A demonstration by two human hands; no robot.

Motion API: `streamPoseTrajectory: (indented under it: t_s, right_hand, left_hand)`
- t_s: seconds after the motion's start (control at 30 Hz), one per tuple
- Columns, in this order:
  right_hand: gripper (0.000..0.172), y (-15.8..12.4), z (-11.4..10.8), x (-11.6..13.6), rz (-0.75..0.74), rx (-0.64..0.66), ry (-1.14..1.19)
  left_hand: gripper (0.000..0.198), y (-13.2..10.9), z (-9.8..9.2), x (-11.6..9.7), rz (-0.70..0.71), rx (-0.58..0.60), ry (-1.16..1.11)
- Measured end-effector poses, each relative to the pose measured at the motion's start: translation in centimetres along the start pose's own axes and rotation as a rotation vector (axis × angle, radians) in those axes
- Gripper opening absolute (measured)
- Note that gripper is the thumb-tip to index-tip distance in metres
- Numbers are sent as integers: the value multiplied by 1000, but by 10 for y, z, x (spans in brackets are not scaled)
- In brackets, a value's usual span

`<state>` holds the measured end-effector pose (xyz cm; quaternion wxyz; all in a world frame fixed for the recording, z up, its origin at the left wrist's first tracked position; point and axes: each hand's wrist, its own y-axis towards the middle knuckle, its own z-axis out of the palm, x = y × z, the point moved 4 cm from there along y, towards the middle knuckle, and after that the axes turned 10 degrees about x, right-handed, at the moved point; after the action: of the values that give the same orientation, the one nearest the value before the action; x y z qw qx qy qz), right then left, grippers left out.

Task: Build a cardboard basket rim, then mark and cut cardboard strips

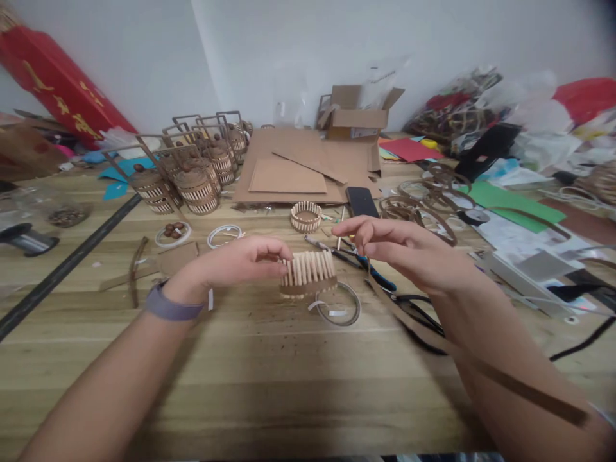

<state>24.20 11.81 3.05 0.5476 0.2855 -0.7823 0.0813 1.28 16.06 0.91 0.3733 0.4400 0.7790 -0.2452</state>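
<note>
My left hand (257,260) is closed on the rim of a small round basket piece (310,274) made of pale upright sticks with a brown band around its lower part. It is held tilted above the table, and the far side is hidden. To the right, my right hand (404,247) pinches the end of a long brown strip (529,393), which trails back across my forearm. A grey-white ring (357,311) with bits of white tape lies just below the basket piece. Beyond my hands stands a similar stick ring (306,218).
Pliers (382,277) and black-handled scissors (423,311) lie by my right hand, with a phone (362,202) behind. Several lidded baskets (197,189) with handles stand at the back left. Cardboard sheets (289,176) and coiled brown strips (433,192) lie farther back.
</note>
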Motion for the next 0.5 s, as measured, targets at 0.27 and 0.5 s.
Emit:
streamPoseTrajectory:
  t_s: [0.27, 0.5]
  right_hand:
    - [32, 19, 24, 0, -3, 336, 177]
    - [28, 23, 32, -5, 131, 330, 493]
  left_hand:
    - [26, -11, 18, 6, 40, 22, -688]
    - [37, -7, 36, 23, 54, -54, -1055]
